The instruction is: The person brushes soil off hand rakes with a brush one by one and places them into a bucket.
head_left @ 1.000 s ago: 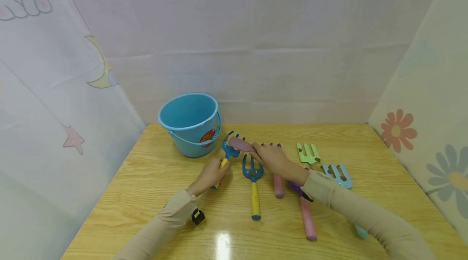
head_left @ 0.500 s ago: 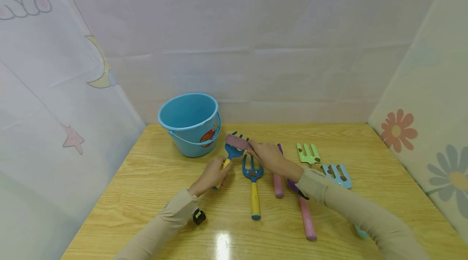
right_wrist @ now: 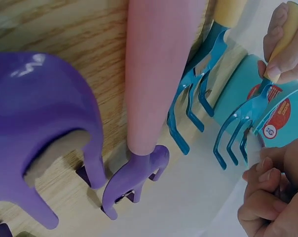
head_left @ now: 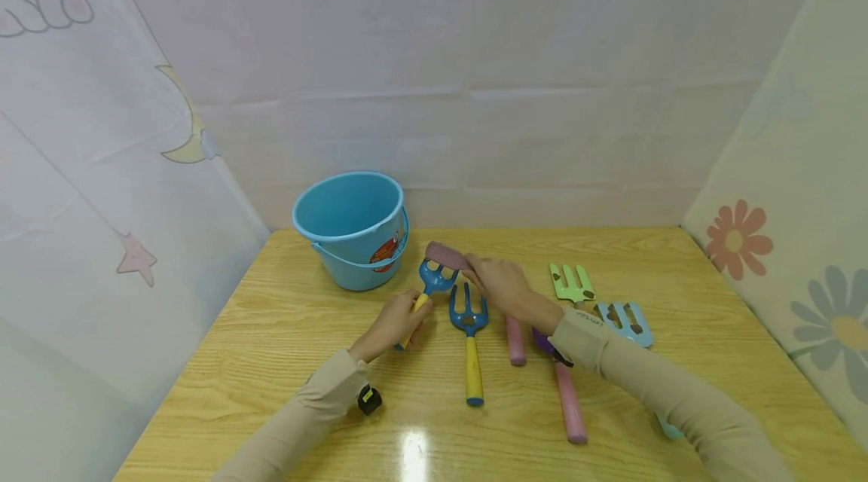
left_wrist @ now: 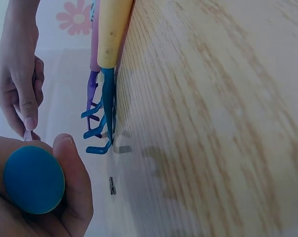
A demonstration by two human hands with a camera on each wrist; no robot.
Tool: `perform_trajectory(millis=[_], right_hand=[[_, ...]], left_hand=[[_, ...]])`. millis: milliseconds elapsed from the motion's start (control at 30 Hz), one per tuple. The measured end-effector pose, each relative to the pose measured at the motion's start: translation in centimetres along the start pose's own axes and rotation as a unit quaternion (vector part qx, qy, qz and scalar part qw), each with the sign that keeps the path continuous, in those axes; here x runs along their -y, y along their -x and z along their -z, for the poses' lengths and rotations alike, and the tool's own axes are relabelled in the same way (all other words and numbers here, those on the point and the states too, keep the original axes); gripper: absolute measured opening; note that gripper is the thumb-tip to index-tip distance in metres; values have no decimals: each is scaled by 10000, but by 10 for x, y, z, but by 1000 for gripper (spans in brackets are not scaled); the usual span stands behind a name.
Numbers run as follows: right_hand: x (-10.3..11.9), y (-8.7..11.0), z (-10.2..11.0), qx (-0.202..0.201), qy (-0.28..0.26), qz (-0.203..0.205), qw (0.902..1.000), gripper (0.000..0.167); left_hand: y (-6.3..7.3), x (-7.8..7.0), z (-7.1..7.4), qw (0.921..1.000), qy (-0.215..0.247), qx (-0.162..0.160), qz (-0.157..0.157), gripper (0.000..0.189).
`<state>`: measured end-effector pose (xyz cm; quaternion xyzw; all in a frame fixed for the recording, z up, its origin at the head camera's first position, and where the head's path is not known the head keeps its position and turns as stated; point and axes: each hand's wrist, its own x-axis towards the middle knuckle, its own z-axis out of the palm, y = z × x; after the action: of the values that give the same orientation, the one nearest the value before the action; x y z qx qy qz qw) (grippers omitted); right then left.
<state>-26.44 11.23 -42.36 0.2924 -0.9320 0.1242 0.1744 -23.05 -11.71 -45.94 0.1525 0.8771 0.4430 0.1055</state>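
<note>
My left hand (head_left: 395, 324) grips the yellow handle of a blue-tined garden hand fork (head_left: 437, 278), its tines pointing away. In the left wrist view the blue butt of the handle (left_wrist: 34, 180) shows inside the curled fingers. My right hand (head_left: 502, 286) pinches one end of a mauve, rough-textured oblong block (head_left: 444, 255), which lies across the fork's tines. Between and below the hands, a second blue fork with a yellow handle (head_left: 474, 370) lies on the table, a brown patch on its head. The block is hidden by the fingers in the right wrist view.
A light blue bucket (head_left: 359, 256) stands at the back left. Right of centre lie purple forks with pink handles (head_left: 571, 407), partly under my right forearm. A green fork (head_left: 571, 284) and a pale blue fork (head_left: 627, 324), both with brown patches, lie farther right on the wooden table (head_left: 258, 361).
The mauve block has shifted over the fork's head, now nearer the tine tips. My left hand has moved slightly right with the fork, and both grips stay the same.
</note>
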Motion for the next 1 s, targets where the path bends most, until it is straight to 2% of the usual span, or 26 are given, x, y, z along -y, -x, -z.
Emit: perform_trajectory(millis=[133,300,367,500,667,767,900,1000], right_hand=[[2,0,-1,-197,-19,164,9997,25],[2,-1,-3,55,-104,383,9992,23],[2,-1,-3,120,66,290,9995,26],[3,-2,0,32,394,13,9992,25],[1,-2,0,-158,636,-125,9978,26],[0,0,-1,-232,531,16,9983,25],[0,1,-4,42,193,362,9991,27],[1,0,-5,178,170,275,9993,29]], left_hand=[[0,0,0,10000,-61,20,-24,25],[1,0,0,9999,-111,15,-19,24],[1,-1,0,10000,-77,25,20,26],[2,0,0,9999,-74,68,62,30],[1,1,0,9998,-158,87,30,32],[1,1,0,9998,-184,86,47,28],[1,2,-2,9998,-177,49,50,23],[0,3,-3,9999,-126,28,26,27]])
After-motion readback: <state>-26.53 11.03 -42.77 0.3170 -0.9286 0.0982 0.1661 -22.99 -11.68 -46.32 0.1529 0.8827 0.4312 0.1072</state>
